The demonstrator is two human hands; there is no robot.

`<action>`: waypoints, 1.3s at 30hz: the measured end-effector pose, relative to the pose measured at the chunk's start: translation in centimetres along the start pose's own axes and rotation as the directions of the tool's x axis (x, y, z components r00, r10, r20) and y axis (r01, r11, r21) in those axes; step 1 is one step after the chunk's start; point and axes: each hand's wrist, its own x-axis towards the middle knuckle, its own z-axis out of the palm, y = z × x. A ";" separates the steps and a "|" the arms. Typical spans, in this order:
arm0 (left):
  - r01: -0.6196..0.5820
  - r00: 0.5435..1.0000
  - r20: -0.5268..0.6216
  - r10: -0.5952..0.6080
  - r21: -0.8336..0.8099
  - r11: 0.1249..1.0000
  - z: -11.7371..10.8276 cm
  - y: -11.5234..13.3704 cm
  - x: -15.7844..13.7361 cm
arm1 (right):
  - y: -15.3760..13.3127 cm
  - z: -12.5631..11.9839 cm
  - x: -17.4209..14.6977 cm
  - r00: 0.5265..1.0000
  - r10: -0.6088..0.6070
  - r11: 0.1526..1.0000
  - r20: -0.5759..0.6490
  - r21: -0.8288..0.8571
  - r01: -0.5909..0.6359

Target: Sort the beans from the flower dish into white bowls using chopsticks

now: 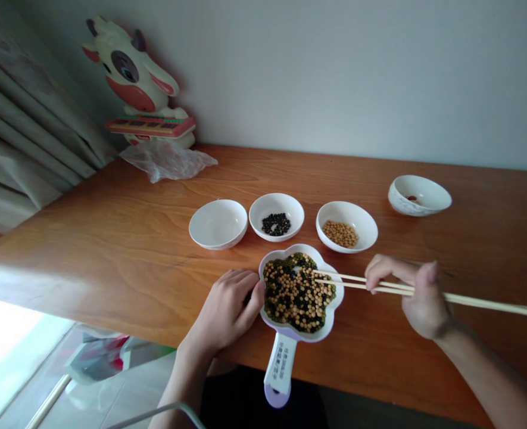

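A flower-shaped dish with a handle [332, 319], white with a purple edge, holds a mix of soybeans, black beans and small green beans. At its left rim is my left hand [230, 307], fingers curled and thumb against the edge. My right hand [417, 292] grips a pair of long pale chopsticks [482, 302]; their tips touch the beans near the dish's right side. Behind the dish stand a white bowl of black beans [276, 224], a white bowl of soybeans [341, 233], and a white bowl [218, 223] with no beans visible in it.
Farther right at the back stands another white bowl [417, 196] with a few reddish-brown bits. A cow-shaped toy keyboard [151, 122] and a crumpled clear plastic bag [167, 161] sit at the back left. The wooden table [111, 256] meets the wall behind.
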 end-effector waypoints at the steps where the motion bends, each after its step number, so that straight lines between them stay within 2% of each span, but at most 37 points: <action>1: -0.002 1.000 0.000 0.002 0.000 1.000 0.0 0.0 0.0 | 0.0 0.0 0.0 1.000 -0.006 1.000 0.000 -0.009 0.006; 14: -0.004 1.000 0.010 0.004 -0.021 1.000 0.0 0.0 0.1 | -0.4 0.3 0.2 0.998 -0.063 0.996 0.000 -0.063 0.063; 26: -0.004 1.000 0.019 0.004 -0.038 0.999 0.1 -0.3 0.0 | -0.9 0.8 0.3 0.998 -0.057 0.997 -0.022 -0.049 0.056; 39: -0.004 1.000 0.016 0.004 -0.028 1.000 0.2 -0.3 0.1 | -0.1 1.4 -0.4 0.978 -0.164 0.985 -0.131 0.027 0.169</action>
